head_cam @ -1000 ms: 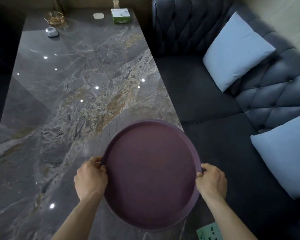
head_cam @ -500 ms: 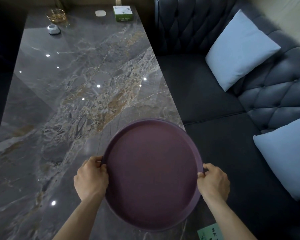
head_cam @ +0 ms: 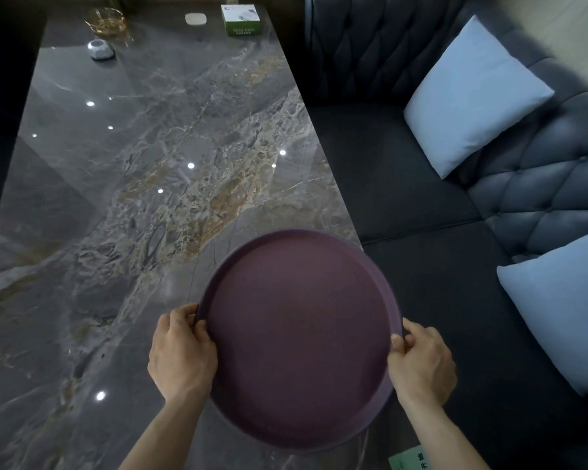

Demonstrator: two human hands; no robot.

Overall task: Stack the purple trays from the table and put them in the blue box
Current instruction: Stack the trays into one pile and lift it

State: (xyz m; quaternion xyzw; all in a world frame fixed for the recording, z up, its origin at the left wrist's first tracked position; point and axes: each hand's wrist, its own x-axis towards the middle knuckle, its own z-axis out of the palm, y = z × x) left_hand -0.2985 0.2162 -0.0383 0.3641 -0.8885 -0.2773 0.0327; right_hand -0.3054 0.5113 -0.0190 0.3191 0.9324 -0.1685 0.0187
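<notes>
- The round, dark purple plastic tray is held over the near right edge of the grey marble table, partly above the dark tufted sofa.
- The left hand and right hand each pinch opposite rims.
- Risk: such shallow rim grips could slip if the tray tilts, dropping it.
- The blue box is out of view, so carrying means moving blind.

Round purple tray, left hand and right hand clasping opposite rims, above marble table
</notes>
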